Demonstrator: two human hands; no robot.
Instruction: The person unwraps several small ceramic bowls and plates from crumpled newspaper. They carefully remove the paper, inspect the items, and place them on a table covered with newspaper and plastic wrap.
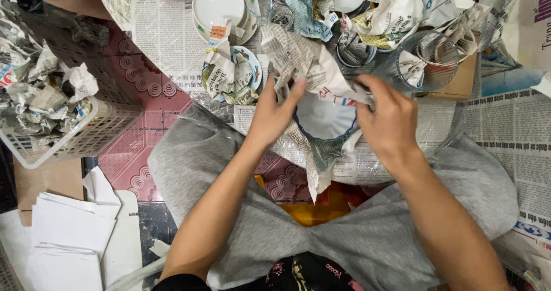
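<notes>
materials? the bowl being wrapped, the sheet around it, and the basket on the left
Bowl: likely glazed ceramic; smooth glossy white inside, thin blue rim.
Sheet: newsprint; matte, printed, sharply creased where both hands fold it.
Basket: probably moulded plastic; off-white lattice walls with a slight sheen.

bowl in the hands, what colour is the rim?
Blue rim on a white bowl, half wrapped in newspaper. Head view shows it best.

Both hands, left hand [272,116] and right hand [389,119], hold crumpled newspaper [307,61] around a white bowl [324,119]; a glass tumbler [425,61] stands nearby.
</notes>
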